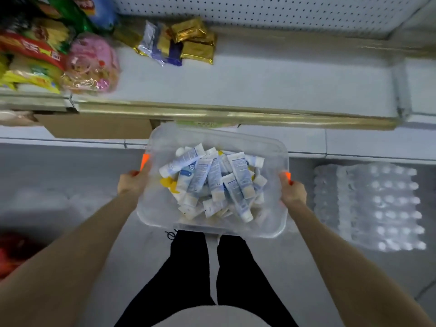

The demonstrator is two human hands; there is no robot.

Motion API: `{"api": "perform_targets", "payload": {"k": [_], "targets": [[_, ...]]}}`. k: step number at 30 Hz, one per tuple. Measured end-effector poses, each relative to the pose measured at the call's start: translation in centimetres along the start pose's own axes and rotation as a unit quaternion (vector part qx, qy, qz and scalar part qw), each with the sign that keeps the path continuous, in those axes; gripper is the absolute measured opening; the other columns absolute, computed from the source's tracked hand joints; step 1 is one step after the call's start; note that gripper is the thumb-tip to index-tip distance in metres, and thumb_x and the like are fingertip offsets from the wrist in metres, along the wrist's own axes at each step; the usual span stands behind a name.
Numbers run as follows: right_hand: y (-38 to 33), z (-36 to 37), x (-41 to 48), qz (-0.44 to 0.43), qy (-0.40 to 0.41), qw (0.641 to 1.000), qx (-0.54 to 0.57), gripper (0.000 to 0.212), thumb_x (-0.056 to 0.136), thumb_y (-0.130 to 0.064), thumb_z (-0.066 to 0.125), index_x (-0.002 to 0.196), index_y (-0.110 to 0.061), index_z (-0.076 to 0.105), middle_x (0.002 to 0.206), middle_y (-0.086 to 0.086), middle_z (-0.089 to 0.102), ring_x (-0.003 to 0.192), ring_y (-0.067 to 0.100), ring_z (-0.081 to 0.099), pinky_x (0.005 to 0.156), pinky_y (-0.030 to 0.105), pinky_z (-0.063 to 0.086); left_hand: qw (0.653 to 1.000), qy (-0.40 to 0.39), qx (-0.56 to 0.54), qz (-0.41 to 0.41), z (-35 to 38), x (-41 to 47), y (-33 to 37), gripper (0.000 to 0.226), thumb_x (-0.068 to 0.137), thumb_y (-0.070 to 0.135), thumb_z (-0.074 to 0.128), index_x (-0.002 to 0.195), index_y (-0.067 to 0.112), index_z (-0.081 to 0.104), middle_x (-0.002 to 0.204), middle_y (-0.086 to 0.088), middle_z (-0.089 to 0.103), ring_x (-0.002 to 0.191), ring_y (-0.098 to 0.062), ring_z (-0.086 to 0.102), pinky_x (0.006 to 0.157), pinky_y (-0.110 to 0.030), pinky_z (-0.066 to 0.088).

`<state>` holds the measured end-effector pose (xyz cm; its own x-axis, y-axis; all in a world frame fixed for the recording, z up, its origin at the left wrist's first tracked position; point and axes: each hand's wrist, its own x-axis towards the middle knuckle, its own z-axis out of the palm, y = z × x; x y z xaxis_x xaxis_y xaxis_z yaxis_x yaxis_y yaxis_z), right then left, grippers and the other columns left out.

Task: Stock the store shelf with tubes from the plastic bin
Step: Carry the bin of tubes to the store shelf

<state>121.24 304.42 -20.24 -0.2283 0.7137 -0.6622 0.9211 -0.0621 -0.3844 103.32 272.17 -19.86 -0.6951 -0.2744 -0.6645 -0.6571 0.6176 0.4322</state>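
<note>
A clear plastic bin [271,223] hangs in front of my body, just below the shelf's front edge. Several white and blue tubes [212,180] lie heaped inside it. My left hand [133,182] grips the bin's left rim beside an orange clip. My right hand [292,192] grips the right rim at the other orange clip. The white store shelf [271,74] stretches above the bin, with a gold front rail [236,114].
Gold and blue foil packets [184,43] lie at the shelf's back. Snack bags [47,55] crowd its left end. A cardboard box [94,126] sits under the shelf at left. A shrink-wrapped pack of bottles [377,206] stands on the floor at right.
</note>
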Motion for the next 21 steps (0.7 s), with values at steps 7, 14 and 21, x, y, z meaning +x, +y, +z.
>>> {"api": "perform_targets", "payload": {"k": [7,14,21], "targets": [[-1.4,-0.5,3.4,-0.023,-0.004,0.997,-0.07,0.066,0.096,-0.05,0.035,0.104,0.009,0.063,0.11,0.03,0.061,0.106,0.04,0.057,0.087,0.039,0.043,0.999,0.007,-0.041,-0.014,2.4,0.3,-0.2,0.059,0.069,0.071,0.061,0.057,0.015,0.046,0.067,-0.01,0.045,0.064,-0.02,0.041,0.06,-0.03,0.033],[-2.5,0.4,5.7,-0.025,-0.021,0.995,-0.098,0.068,0.095,-0.054,0.035,0.104,0.007,0.063,0.107,0.029,0.063,0.102,0.041,0.059,0.088,0.042,0.046,0.999,0.001,-0.034,-0.028,4.0,2.1,-0.5,0.048,0.08,0.057,0.059,0.064,0.012,0.055,0.071,-0.012,0.049,0.068,-0.021,0.044,0.065,-0.031,0.037],[-1.9,1.6,6.8,0.001,-0.018,0.997,-0.068,0.062,0.093,-0.053,0.039,0.097,0.004,0.062,0.092,0.021,0.06,0.091,0.036,0.058,0.081,0.041,0.045,0.998,-0.037,-0.029,-0.044,5.2,3.2,-1.0,0.042,0.088,0.047,0.056,0.066,0.011,0.051,0.074,-0.012,0.046,0.067,-0.022,0.04,0.054,-0.027,0.031]]}}
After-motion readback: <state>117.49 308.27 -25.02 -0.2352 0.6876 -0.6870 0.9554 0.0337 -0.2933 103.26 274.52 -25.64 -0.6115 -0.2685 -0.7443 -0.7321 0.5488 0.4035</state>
